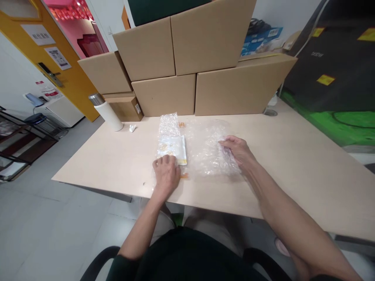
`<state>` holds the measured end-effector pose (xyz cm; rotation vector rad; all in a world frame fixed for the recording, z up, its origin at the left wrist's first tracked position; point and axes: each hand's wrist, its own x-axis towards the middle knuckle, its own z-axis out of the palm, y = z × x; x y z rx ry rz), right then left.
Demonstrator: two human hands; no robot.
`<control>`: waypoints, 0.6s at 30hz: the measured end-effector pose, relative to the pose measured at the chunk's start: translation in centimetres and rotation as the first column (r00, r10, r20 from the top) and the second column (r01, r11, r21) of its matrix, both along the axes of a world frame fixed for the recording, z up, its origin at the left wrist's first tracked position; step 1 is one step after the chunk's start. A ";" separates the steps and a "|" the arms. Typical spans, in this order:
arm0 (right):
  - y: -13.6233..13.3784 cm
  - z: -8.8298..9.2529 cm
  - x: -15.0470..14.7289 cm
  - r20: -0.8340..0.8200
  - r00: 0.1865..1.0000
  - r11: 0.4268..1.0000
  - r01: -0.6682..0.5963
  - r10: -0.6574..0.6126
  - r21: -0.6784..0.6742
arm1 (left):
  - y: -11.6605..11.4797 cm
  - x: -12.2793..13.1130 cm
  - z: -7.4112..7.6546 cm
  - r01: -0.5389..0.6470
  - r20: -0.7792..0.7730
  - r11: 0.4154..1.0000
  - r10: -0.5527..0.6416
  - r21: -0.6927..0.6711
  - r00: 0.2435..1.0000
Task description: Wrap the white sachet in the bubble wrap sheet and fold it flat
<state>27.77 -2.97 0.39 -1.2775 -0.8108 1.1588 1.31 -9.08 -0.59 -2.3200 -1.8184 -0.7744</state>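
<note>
A flat white packet [172, 147] with yellow markings lies on a sheet of clear bubble wrap [205, 150] spread over the table. Fingers curled, my left hand [166, 171] rests on the packet's lower edge and the wrap around it; its fingertips are partly hidden. At the sheet's right side my right hand [237, 148] pinches the bubble wrap between thumb and fingers, with the gathered edge raised a little. Orange marks show at the top and bottom of the sheet, between the packet and the looser right part.
Cardboard boxes [164, 95] are stacked along the table's [96, 164] back edge. A white bottle [109, 115] with a metallic cap stands at the left back, beside a crumpled white scrap [133, 128]. Past the table's right side hangs a dark panel [331, 58] above green material.
</note>
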 end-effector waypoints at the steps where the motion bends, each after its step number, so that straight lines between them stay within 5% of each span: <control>1: 0.0 0.0 0.1 -0.017 1.000 1.000 0.003 -0.003 -0.003 | 0.0 -0.6 0.0 0.026 0.053 1.000 -0.025 -0.008 0.998; 6: 0.3 0.1 0.4 -0.036 0.999 1.000 0.020 -0.019 0.003 | -0.2 -5.5 0.6 0.063 0.541 0.994 -0.002 -0.094 0.841; 11: 0.5 -0.2 0.9 0.048 0.997 0.998 0.062 -0.061 -0.025 | -0.1 -11.9 0.8 -0.231 0.837 0.971 0.177 -0.062 0.518; 15: 0.6 -0.3 1.2 0.113 0.991 0.994 0.077 -0.069 -0.072 | -0.5 -14.1 0.5 -0.525 0.597 0.849 0.387 0.067 0.702; 18: 0.5 -0.4 1.3 0.179 0.982 0.991 0.081 -0.061 -0.107 | -0.8 -12.1 0.4 -0.478 0.351 0.858 0.395 0.189 0.849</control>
